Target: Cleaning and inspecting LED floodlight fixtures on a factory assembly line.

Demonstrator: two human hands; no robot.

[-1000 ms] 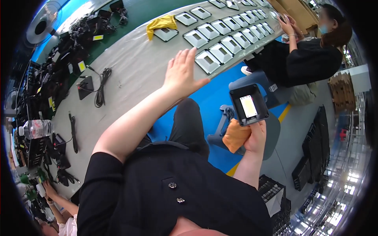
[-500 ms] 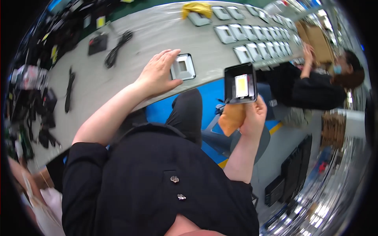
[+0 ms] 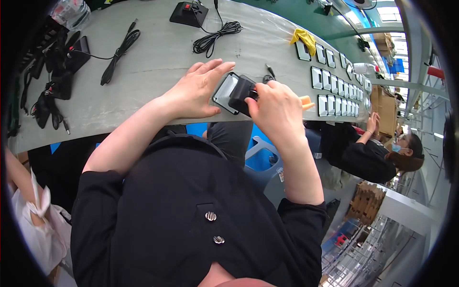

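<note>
The left hand (image 3: 198, 91) is lying flat on the grey workbench (image 3: 158, 57), fingers extended and spread, with the fingertips touching the left edge of a square panel unit (image 3: 225, 92); it is pressing the unit down, not closing around it. The unit is sitting near the front edge of the bench, directly in front of the person. It is showing a dark frame with rounded corners around a pale, light-grey face.

The right hand (image 3: 273, 106) is closing around a black block-shaped device (image 3: 241, 93), fingers curled over its top, and is holding it against the right half of the panel unit, covering that part of the face.

A row of similar framed panels (image 3: 330, 81) is lying farther along the bench to the right, beside a yellow cloth (image 3: 304, 37). A coiled black cable (image 3: 213, 38) is lying behind the hands.
</note>
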